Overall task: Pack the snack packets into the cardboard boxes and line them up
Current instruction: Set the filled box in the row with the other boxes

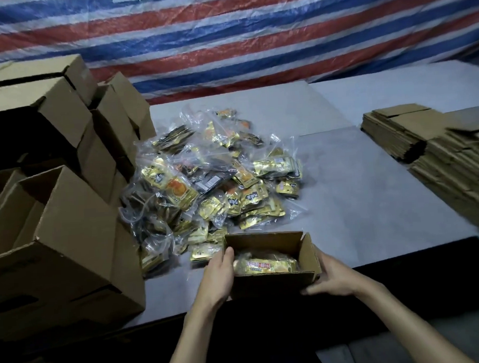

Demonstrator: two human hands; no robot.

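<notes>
One open box (274, 283) at the bench's (358, 189) front edge, two flat-cardboard stacks (454, 170) along the right edge, packets (205, 183): way too many to count.

Small open brown cardboard box (274, 284) is at the near edge of the grey table top (358, 202), with gold foil snack packets (265, 264) lying inside. Left hand (217, 277) grips its left wall; right hand (330, 278) grips its right wall. Heap of bagged gold packets (210, 183) lies just beyond. Large brown cartons (62, 218) are stacked left, flattened cardboard blanks (448, 159) right.

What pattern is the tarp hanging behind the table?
Red, white and blue stripes on the tarp, clearest in the head view.
</notes>
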